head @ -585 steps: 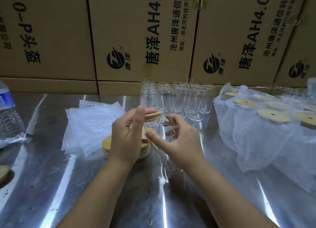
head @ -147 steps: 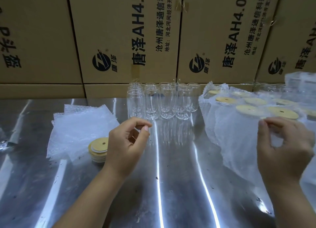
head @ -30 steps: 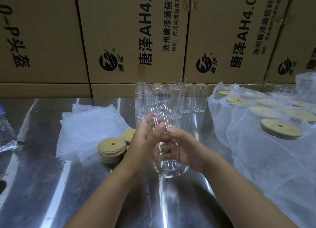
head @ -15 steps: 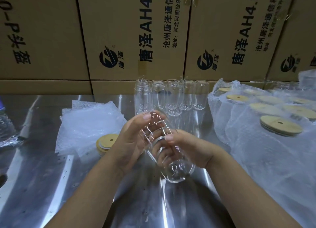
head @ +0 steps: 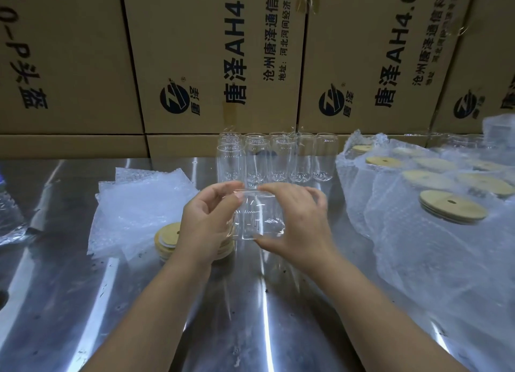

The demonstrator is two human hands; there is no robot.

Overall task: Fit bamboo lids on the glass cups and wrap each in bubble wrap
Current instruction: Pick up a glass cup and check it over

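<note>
My left hand (head: 207,224) and right hand (head: 295,221) grip one cup (head: 259,218), held between their curled fingers. Lids (head: 167,238) lie just under my left fingers, and bubble wrap (head: 139,204) lies left of them.

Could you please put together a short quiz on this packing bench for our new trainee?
1. True or false: the glass cup gripped by the left hand and the right hand already carries a bamboo lid.
2. Where is the stack of loose bamboo lids? A) on the steel table beside the bubble wrap sheets, partly behind the left hand; B) in the right hand; C) on the glass cup.
3. Fill in: the wrapped, lidded cups stand on the person's ____ side.
Key: 1 false; 2 A; 3 right.
</note>
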